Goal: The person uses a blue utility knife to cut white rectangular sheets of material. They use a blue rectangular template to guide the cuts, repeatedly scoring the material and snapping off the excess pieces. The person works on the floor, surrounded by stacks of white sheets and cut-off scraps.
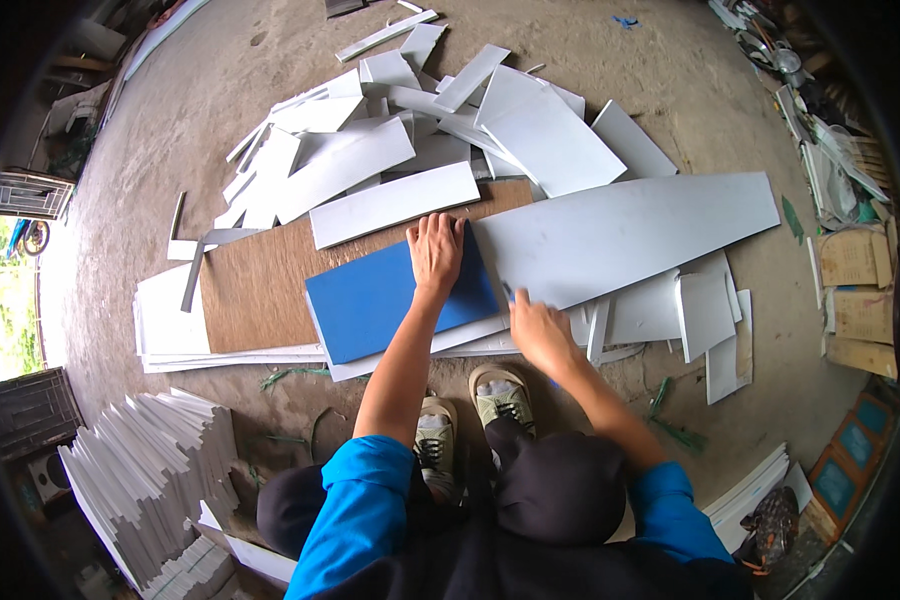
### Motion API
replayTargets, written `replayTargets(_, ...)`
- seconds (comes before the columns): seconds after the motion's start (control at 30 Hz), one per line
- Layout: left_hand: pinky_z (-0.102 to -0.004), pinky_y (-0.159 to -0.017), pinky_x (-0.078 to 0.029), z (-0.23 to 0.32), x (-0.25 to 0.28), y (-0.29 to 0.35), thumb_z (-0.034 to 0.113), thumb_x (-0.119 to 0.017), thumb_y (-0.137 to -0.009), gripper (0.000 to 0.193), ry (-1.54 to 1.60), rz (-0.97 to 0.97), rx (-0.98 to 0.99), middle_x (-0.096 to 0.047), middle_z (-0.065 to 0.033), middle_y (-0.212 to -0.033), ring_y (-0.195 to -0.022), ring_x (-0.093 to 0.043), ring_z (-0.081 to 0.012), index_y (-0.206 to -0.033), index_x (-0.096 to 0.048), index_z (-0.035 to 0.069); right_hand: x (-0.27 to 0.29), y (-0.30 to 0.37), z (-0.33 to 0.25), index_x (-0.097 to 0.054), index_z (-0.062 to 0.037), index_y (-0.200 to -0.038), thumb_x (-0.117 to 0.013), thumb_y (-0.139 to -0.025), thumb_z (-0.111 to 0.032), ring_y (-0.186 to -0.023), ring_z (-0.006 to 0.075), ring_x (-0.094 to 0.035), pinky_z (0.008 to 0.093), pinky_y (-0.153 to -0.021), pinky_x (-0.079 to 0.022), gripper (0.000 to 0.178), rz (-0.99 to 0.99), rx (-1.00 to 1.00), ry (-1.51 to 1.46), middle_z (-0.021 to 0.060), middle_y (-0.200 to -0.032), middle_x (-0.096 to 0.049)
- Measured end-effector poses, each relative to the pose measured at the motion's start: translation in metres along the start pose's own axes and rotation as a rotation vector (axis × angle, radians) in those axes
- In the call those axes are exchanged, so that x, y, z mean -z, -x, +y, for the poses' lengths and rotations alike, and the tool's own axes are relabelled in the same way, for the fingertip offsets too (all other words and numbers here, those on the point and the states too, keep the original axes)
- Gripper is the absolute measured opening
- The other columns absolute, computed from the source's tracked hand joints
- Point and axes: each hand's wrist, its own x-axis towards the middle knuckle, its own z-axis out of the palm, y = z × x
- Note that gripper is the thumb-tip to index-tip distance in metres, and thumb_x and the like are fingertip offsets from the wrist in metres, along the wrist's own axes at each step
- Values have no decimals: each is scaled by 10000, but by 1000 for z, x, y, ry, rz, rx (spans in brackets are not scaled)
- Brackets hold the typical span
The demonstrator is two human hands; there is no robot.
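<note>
A rectangular blue panel point(370, 305) lies in front of me over white sheet material, partly on a brown wooden board point(260, 285). My left hand point(436, 250) presses on the panel near its far edge, open, the fingers stretched over that edge. Just right of the panel, my right hand point(542, 335) is closed round a slim tool. Only a small dark tip and a bit of blue show, so its exact kind is unclear. That tip is at the long white board point(630, 235), which runs from beside the panel to the right. A narrow white strip point(395, 205) rests beyond my left hand.
Many white offcuts point(345, 170) are heaped on the concrete floor beyond the boards. A tall stack of white strips point(155, 475) stands at the near left. Cardboard boxes point(860, 300) line the right side. Green string scraps point(675, 430) lie near my feet.
</note>
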Motion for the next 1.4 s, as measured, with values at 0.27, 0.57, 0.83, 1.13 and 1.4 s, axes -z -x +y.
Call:
replayTargets(0.27,-384,-734,-347,5,-2,-3,272,-496,-865,223,31,55,-35,-531,-84,-787,-821,-499,-248,-803,-535,61,-17,-88,-10,-472,47,-987,-455,-817,-120,-628,321,-639,411,-547,-515,239,226,-1,26,190,-659,-619)
replayTargets(0.57,-385,-749,-348,2,-1,-2,266,-502,-857,218,55,38,-14,-531,-88,-795,-817,-497,-252,-788,-534,63,-20,-101,-19,-479,54,-918,-420,-821,-112,-691,393,-620,465,-619,-502,202,183,-23,-56,246,-690,-606)
replayTargets(0.83,-396,-754,-352,8,-2,-1,271,-471,-875,251,12,17,-14,-550,-108,-838,-848,-508,-267,-834,-558,39,-15,-111,-11,-466,60,-932,-396,-803,-111,-768,430,-600,482,-688,-487,225,14,-84,-139,288,-781,-598)
replayTargets(1.13,-389,-741,-344,3,1,2,272,-464,-883,248,0,50,-29,-534,-104,-834,-841,-500,-262,-851,-542,38,-51,13,8,-449,54,-898,-445,-763,-31,-650,407,-613,466,-586,-499,159,-83,-61,-62,265,-654,-590)
replayTargets(1.4,-383,-762,-343,3,-3,-3,261,-491,-868,218,23,52,-47,-539,-97,-856,-872,-498,-258,-855,-546,51,-53,41,15,-422,51,-956,-418,-822,-104,-635,413,-606,480,-572,-491,205,-100,-57,-49,255,-658,-593)
